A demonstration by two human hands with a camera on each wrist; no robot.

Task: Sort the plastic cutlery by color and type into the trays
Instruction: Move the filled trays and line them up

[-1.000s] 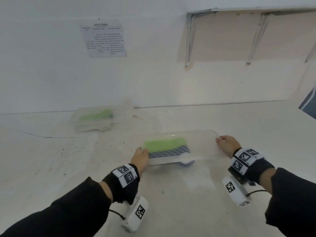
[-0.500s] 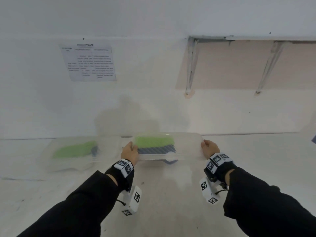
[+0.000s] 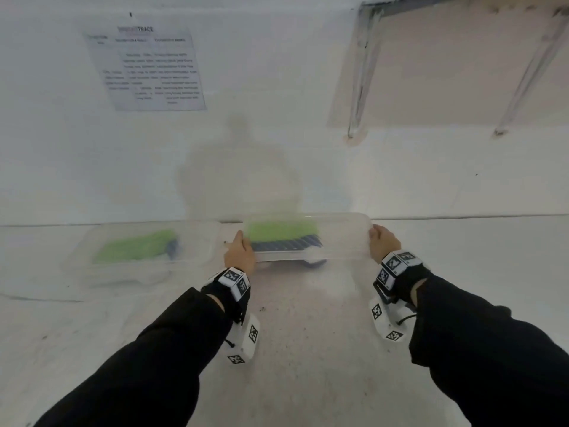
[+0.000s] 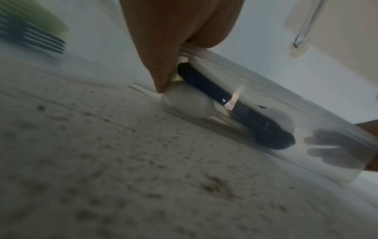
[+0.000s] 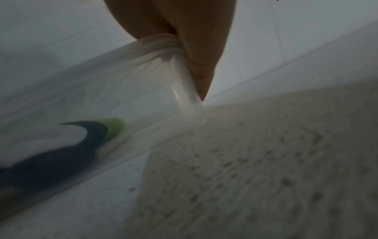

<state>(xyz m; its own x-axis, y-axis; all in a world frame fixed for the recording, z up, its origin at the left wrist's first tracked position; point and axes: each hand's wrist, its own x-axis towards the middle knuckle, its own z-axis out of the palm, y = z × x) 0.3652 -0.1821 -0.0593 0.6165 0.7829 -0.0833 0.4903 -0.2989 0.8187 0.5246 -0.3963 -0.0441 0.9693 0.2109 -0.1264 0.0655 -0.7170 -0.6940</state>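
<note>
Left hand (image 3: 239, 253) and right hand (image 3: 381, 243) clamp the clear plastic tray (image 3: 341, 238) ends; keep level, green and dark-blue cutlery (image 3: 281, 237) slides.

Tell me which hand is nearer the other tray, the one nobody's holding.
Left. The left hand grips the held tray's end beside the far tray; the right hand grips the opposite end.

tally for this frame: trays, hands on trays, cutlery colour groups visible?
Clear trays: 2, one held, one on the table to its left
Hands gripping the held tray: 2, left hand and right hand
Cutlery colour groups in the held tray: 2, green and dark blue
Total: 6
</note>
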